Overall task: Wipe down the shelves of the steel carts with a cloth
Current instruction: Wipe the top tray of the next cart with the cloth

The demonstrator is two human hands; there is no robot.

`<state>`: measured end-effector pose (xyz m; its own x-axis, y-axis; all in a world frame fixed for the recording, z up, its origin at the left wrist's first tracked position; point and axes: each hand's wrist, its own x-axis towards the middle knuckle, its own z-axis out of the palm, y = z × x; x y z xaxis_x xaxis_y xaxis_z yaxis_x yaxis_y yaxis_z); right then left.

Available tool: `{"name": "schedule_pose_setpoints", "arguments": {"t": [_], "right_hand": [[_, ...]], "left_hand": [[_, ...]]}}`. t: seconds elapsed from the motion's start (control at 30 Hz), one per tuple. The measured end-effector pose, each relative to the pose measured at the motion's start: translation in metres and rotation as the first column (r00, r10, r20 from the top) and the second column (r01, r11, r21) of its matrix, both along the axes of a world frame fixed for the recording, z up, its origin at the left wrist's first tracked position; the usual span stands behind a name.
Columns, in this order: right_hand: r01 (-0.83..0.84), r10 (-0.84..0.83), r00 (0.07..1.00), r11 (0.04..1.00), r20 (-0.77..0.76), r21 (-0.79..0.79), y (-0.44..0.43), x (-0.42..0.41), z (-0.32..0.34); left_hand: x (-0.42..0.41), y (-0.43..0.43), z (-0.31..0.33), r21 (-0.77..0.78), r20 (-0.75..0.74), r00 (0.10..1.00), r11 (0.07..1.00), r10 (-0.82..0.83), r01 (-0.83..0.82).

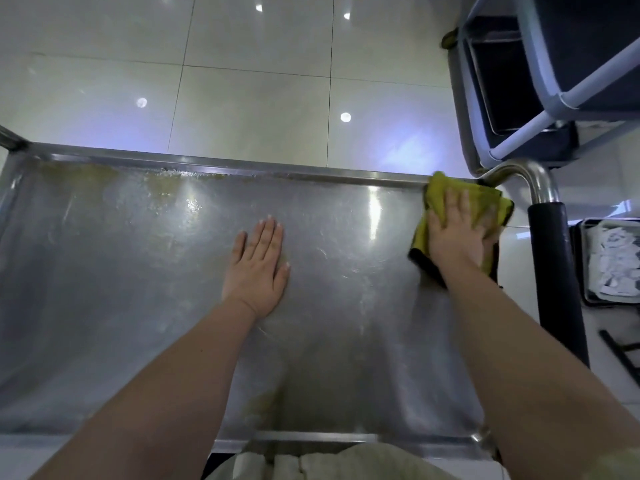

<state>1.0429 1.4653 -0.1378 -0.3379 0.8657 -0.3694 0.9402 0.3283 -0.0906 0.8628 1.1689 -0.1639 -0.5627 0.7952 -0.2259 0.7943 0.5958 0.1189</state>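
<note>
1. The steel cart (221, 163) stands directly in front of the person; its top shelf (138, 271) is a flat, dull metal sheet with a raised rim.
2. The left hand (258, 268) rests palm down near the middle of the shelf. Its fingers are straight and close together, the thumb is set slightly apart, and it holds nothing.
3. The cloth (437, 194), yellow-green with a dark edge, lies bunched in the far right corner of the shelf, touching the far rim and just beside the handle.
4. The right hand (457, 233) presses flat on the cloth. Its fingers are extended and slightly spread, not curled round the fabric. The outer side of this hand is blurred.
5. The handle (535, 176) is a bent steel tube at the right end of the cart, with a black grip (550, 258) below the bend.
6. Yellowish staining (86, 171) and a patch of residue lie along the far edge of the shelf, towards the left.
7. A second cart (568, 90) with a pale tube frame stands on the tiled floor (242, 81) beyond the handle.
8. A dark tray (581, 271) holding white pieces lies on the floor to the right.
</note>
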Motion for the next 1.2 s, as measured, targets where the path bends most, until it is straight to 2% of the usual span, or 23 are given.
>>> {"name": "schedule_pose_setpoints", "arguments": {"t": [0.07, 0.13, 0.23, 0.33, 0.4, 0.47, 0.6, 0.7, 0.87, 1.07, 1.2], "right_hand": [[0.107, -0.107, 0.994, 0.994, 0.001, 0.002, 0.000, -0.003, 0.001], [0.089, -0.089, 0.996, 0.996, -0.002, 0.026, -0.017, -0.026, 0.001], [-0.196, 0.198, 0.980, 0.978, -0.027, 0.069, -0.061, -0.074, -0.005], [-0.498, 0.498, 0.866, 0.867, -0.030, 0.030, -0.112, -0.121, -0.007], [-0.595, 0.596, 0.802, 0.803, -0.036, 0.027, -0.133, -0.138, -0.008], [-0.614, 0.615, 0.788, 0.789, -0.043, 0.036, -0.139, -0.143, -0.010], [-0.617, 0.620, 0.783, 0.784, -0.054, 0.062, -0.154, -0.119, -0.012], [-0.626, 0.633, 0.769, 0.774, -0.090, 0.097, -0.191, -0.077, -0.014], [-0.575, 0.590, 0.799, 0.806, -0.118, 0.143, -0.263, 0.007, -0.018], [-0.586, 0.597, 0.796, 0.802, -0.098, 0.116, -0.333, 0.086, -0.016], [-0.630, 0.633, 0.770, 0.774, -0.079, 0.057, -0.331, 0.096, -0.013]], "left_hand": [[0.000, 0.001, 0.001, 0.016, 0.007, 1.000, 1.000, 0.001, -0.001], [-0.002, 0.001, 0.002, 0.011, 0.007, 1.000, 1.000, -0.007, 0.007], [-0.005, 0.000, 0.003, 0.043, 0.021, 0.999, 0.999, -0.026, 0.025], [-0.003, -0.002, 0.004, 0.134, 0.036, 0.999, 0.990, 0.036, -0.040], [-0.002, -0.005, 0.005, 0.171, 0.019, 0.989, 0.974, 0.148, -0.149], [-0.002, -0.008, 0.004, 0.162, 0.017, 0.979, 0.966, 0.203, -0.203], [-0.003, -0.013, 0.002, 0.111, 0.018, 0.990, 0.984, 0.139, -0.140], [-0.003, -0.017, 0.001, 0.095, 0.005, 0.994, 0.989, 0.112, -0.112], [0.000, -0.019, 0.004, 0.096, 0.016, 0.997, 0.992, 0.075, -0.076], [0.004, -0.025, 0.004, 0.141, -0.001, 0.999, 0.990, -0.033, 0.033], [0.009, -0.029, 0.002, 0.107, 0.002, 0.997, 0.992, -0.072, 0.071]]}}
